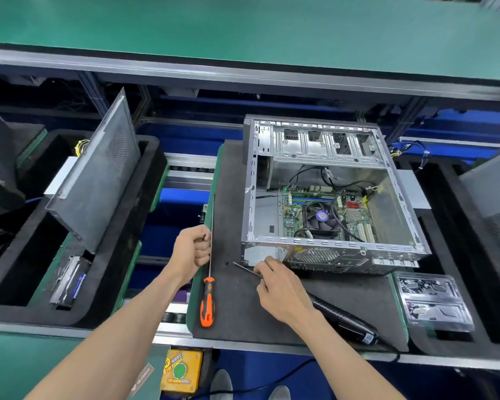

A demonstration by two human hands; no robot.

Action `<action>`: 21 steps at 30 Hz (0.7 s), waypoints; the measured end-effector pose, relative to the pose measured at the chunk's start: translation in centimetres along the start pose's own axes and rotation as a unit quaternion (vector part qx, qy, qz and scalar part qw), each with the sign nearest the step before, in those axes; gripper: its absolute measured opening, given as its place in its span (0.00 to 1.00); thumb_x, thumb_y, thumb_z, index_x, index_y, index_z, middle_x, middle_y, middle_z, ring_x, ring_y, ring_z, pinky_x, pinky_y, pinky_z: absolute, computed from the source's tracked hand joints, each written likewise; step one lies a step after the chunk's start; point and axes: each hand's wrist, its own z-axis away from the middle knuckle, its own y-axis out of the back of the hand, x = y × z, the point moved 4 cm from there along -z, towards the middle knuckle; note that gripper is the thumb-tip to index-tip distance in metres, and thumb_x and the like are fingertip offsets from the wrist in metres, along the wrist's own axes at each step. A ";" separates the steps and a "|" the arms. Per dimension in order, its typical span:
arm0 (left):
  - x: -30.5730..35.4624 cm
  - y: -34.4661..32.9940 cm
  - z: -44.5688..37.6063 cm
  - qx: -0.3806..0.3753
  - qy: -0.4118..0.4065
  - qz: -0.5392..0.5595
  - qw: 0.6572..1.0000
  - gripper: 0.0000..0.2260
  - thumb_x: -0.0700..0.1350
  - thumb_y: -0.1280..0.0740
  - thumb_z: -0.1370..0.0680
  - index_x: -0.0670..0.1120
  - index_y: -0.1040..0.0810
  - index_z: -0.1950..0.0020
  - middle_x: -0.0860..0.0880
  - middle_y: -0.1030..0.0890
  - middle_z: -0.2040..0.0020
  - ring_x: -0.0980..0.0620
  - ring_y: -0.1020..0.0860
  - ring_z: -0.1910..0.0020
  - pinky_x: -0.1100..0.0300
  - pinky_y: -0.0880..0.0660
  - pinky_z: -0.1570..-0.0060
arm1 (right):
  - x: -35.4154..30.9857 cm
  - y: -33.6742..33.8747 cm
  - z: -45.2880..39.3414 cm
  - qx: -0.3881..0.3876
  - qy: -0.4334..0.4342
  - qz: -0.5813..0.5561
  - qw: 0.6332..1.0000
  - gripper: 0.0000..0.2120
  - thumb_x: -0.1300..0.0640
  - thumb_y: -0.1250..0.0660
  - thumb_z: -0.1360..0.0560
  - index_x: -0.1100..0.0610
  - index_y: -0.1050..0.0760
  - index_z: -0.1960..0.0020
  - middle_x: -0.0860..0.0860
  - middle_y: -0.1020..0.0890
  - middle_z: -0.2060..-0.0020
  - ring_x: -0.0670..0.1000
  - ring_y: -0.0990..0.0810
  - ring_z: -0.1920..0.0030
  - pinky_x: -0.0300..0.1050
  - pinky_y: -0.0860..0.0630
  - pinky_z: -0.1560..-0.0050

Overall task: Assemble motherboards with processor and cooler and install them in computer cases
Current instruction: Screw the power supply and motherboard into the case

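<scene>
An open computer case (393, 249) lies on a dark foam pad (231, 301). Inside it sits a green motherboard (355, 217) with a black fan cooler (321, 217) and several loose cables. My right hand (280, 290) grips the front of a black electric screwdriver (347, 321) that lies on the pad, its bit pointing up-left just before the case's near left corner. My left hand (192, 248) is curled at the pad's left edge and pinches a small dark piece (205, 237) at its fingertips. Beside it lies an orange-handled screwdriver (207, 304) with a long thin shaft.
A clear plastic tray (433, 301) of small parts sits right of the pad. On the left, a grey case side panel (98, 174) leans in a black foam pallet (145, 226). A yellow button box (181, 370) hangs under the bench edge. A green shelf (243, 27) runs overhead.
</scene>
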 end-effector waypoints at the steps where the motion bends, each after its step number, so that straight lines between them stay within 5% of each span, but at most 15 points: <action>1: 0.0 0.1 0.2 -0.018 0.012 0.056 0.998 0.06 0.41 0.40 0.32 0.47 0.34 0.68 0.51 0.44 0.72 0.54 0.49 0.74 0.64 0.48 0.78 | 0.0 -0.1 0.0 -0.001 0.001 0.003 1.000 0.12 0.61 0.41 0.21 0.57 0.27 0.39 0.52 0.25 0.43 0.53 0.27 0.42 0.46 0.27 0.43; 4: -0.2 0.1 0.1 -0.029 0.025 0.054 0.998 0.07 0.44 0.40 0.34 0.45 0.34 0.71 0.50 0.43 0.72 0.53 0.48 0.74 0.64 0.47 0.78 | 0.1 -0.2 -0.1 -0.004 0.005 0.008 1.000 0.13 0.61 0.42 0.21 0.57 0.27 0.38 0.52 0.25 0.42 0.53 0.27 0.41 0.45 0.28 0.41; 6: -0.2 -0.1 -0.5 -0.007 -0.015 -0.128 0.992 0.08 0.44 0.35 0.34 0.44 0.28 0.72 0.51 0.35 0.76 0.52 0.41 0.77 0.65 0.41 0.79 | 0.0 -0.2 -0.2 -0.004 0.009 0.013 1.000 0.13 0.61 0.42 0.20 0.57 0.27 0.37 0.52 0.25 0.42 0.53 0.27 0.40 0.44 0.29 0.41; 9: -0.2 -1.5 -1.5 -0.017 -0.104 -0.482 0.870 0.01 0.45 0.26 0.27 0.51 0.14 0.57 0.57 0.16 0.63 0.61 0.21 0.63 0.68 0.25 0.61 | -0.1 -0.3 -0.2 -0.001 0.006 0.011 1.000 0.13 0.61 0.41 0.21 0.57 0.27 0.37 0.51 0.25 0.42 0.52 0.27 0.41 0.45 0.28 0.42; 12: -0.6 -2.1 -1.6 -0.037 -0.119 -0.620 0.775 0.04 0.48 0.28 0.23 0.52 0.14 0.50 0.53 0.14 0.54 0.51 0.18 0.53 0.56 0.21 0.50 | -0.1 -0.3 -0.2 0.002 0.002 0.015 1.000 0.13 0.60 0.41 0.21 0.56 0.27 0.37 0.51 0.25 0.42 0.52 0.27 0.41 0.45 0.27 0.43; 14: -0.4 -2.4 -1.6 -0.035 -0.126 -0.651 0.748 0.03 0.48 0.30 0.21 0.51 0.16 0.52 0.50 0.15 0.55 0.48 0.19 0.54 0.54 0.22 0.52 | -0.1 -0.2 -0.2 0.006 -0.002 0.024 1.000 0.12 0.61 0.40 0.22 0.56 0.27 0.39 0.51 0.25 0.42 0.53 0.27 0.42 0.46 0.27 0.44; 16: -0.2 -2.3 -1.7 -0.013 -0.109 -0.575 0.811 0.04 0.45 0.30 0.22 0.49 0.19 0.57 0.51 0.17 0.59 0.50 0.20 0.58 0.57 0.23 0.59 | -0.2 -0.1 -0.2 0.006 -0.003 0.033 0.999 0.12 0.61 0.39 0.23 0.57 0.27 0.40 0.52 0.25 0.43 0.55 0.26 0.42 0.48 0.27 0.43; 19: -0.2 -1.3 -1.5 0.009 -0.033 -0.239 0.970 0.11 0.40 0.36 0.25 0.49 0.29 0.68 0.54 0.31 0.72 0.51 0.35 0.75 0.63 0.36 0.77 | -0.1 0.0 -0.2 0.008 -0.005 0.032 0.999 0.12 0.61 0.39 0.22 0.57 0.27 0.40 0.53 0.25 0.43 0.55 0.26 0.42 0.48 0.27 0.43; 21: -0.2 -0.7 -1.1 -0.017 0.017 -0.018 1.000 0.08 0.40 0.40 0.31 0.48 0.34 0.70 0.52 0.41 0.73 0.53 0.46 0.74 0.66 0.45 0.79 | 0.0 0.2 -0.2 0.007 -0.005 0.039 0.999 0.12 0.60 0.40 0.22 0.56 0.27 0.39 0.52 0.25 0.42 0.55 0.26 0.42 0.48 0.27 0.43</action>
